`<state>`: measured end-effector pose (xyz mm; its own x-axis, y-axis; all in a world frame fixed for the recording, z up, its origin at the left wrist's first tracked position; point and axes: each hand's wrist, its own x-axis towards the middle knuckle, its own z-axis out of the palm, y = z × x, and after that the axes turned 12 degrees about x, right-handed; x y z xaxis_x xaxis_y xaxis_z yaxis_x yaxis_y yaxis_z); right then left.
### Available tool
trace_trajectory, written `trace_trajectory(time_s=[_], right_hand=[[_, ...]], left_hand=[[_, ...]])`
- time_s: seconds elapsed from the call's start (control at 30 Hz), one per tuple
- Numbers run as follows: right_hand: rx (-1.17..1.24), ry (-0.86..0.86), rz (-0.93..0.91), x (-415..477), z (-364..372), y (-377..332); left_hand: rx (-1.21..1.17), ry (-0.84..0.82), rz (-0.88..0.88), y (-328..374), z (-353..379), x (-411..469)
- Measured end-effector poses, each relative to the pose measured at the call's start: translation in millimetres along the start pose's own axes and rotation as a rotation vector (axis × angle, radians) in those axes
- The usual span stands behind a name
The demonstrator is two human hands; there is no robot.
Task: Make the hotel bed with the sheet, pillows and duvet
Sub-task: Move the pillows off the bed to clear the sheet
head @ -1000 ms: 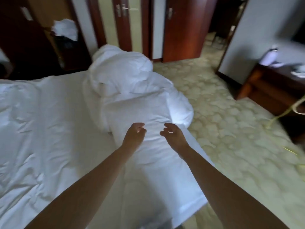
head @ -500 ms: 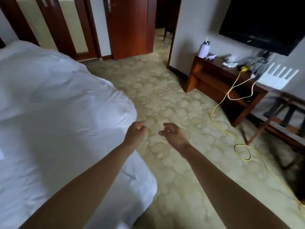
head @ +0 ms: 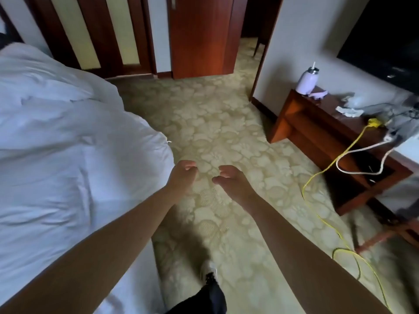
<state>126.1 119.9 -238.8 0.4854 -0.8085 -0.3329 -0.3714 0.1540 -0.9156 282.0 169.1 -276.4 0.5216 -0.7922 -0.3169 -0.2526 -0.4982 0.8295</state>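
Duvet sits bunched and rumpled along the bed edge, not yet spread. Left hand and right hand hover over the carpet, fingers loosely curled, holding nothing. Smoothing and pillows look still to do.

Left hand: bare from fingertips to wrist.
Right hand: bare in the same way.
Left forearm: bare along all of its visible length, to the lower left edge of the view.
Right forearm: bare as well, to the lower right edge.
Trouser leg: black cloth, softly creased, seen at the bottom edge.
Shoe: whitish toe, darker toward the ankle; blurred, so laces or markings cannot be told.
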Motion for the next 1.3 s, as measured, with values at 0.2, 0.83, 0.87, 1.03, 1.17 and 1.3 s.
trace_trajectory(time_s=[0.2, 0.83, 0.87, 1.03, 1.17, 1.3], right_hand=[[-0.024, -0.084, -0.01, 158, -35, -48], [-0.175, -0.575, -0.129, 686, 17, -247], [-0.192, -0.592, -0.127, 707, 25, -261], [-0.177, -0.695, -0.109, 819, 89, -313], [-0.184, -0.76, -0.117, 907, 158, -356], [-0.187, -0.776, -0.124, 1002, 242, -408]], left_hand=[[-0.075, 0.123, -0.12, 48, -1, 138], [-0.332, 0.584, -0.316, 149, -126, 564], [-0.316, 0.613, -0.325, 153, -137, 583], [-0.316, 0.692, -0.403, 147, -202, 680], [-0.347, 0.755, -0.453, 126, -265, 767], [-0.291, 0.788, -0.466, 114, -348, 862]])
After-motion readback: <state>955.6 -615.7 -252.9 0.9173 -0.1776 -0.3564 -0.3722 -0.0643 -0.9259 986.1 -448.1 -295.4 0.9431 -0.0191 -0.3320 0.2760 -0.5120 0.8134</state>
